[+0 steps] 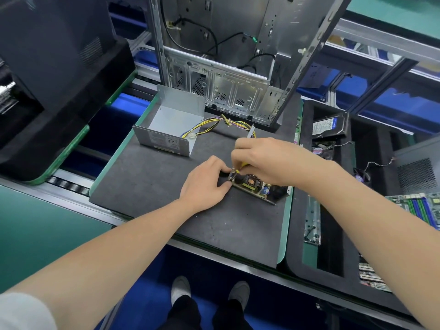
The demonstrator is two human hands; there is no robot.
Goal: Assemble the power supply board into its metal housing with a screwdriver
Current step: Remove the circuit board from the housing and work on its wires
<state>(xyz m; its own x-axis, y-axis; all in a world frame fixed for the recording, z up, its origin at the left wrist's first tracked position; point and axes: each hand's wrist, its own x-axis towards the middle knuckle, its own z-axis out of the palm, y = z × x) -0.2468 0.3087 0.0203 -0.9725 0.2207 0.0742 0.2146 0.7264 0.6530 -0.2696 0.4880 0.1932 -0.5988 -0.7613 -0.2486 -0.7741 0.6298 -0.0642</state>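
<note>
While our left hand (206,184) pinches the power supply board (253,185) at its 10 o'clock end, our right hand (269,160) grips the screwdriver (243,164) above; the board runs 10-to-4 o'clock on the worktop (154,186).

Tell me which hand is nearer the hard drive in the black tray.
Right. The right hand, gripping the screwdriver over the power supply board, lies between the hard drive and the left hand, which pinches the board's left end.

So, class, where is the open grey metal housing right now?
In the head view, the open grey metal housing stands far left on the dark mat, before the bare steel computer chassis.
</note>
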